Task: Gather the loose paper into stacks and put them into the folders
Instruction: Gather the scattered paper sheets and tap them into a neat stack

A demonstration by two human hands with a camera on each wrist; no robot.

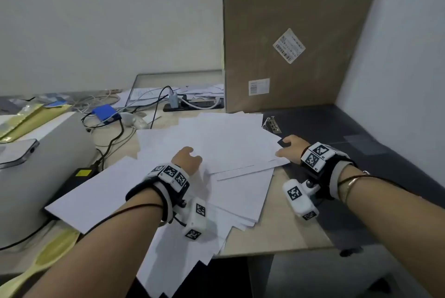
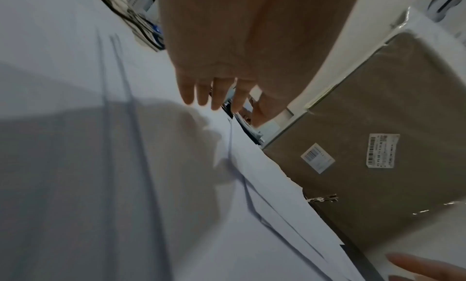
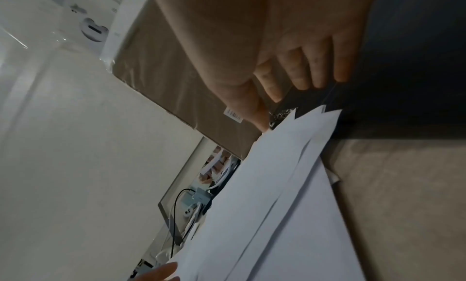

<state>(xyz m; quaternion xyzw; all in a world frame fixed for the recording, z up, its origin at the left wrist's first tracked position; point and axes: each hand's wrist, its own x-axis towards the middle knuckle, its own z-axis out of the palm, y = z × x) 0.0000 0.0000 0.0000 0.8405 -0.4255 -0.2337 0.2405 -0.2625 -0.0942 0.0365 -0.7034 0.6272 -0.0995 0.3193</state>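
Note:
Several loose white sheets of paper point(image 1: 204, 148) lie fanned over the middle of the desk, overlapping at odd angles. My left hand point(image 1: 186, 158) hovers just above them with fingers point(image 2: 214, 94) straight and holding nothing; its shadow falls on the paper point(image 2: 100, 145). My right hand point(image 1: 287, 147) is at the right edge of the sheets, over the open dark folder point(image 1: 349, 134). Its fingers point(image 3: 302, 76) are relaxed and its thumb point(image 3: 257, 114) reaches the corner of the paper point(image 3: 277, 185). The folder's metal ring clip point(image 1: 272, 124) sits just beyond the sheets.
A tall cardboard box point(image 1: 289, 33) stands against the wall at the back right. A grey device point(image 1: 36, 172) with a phone point(image 1: 16, 153) on it fills the left. Cables, a blue box point(image 1: 106, 112) and a power strip point(image 1: 192, 104) crowd the back. The desk's front edge point(image 1: 277, 248) is near.

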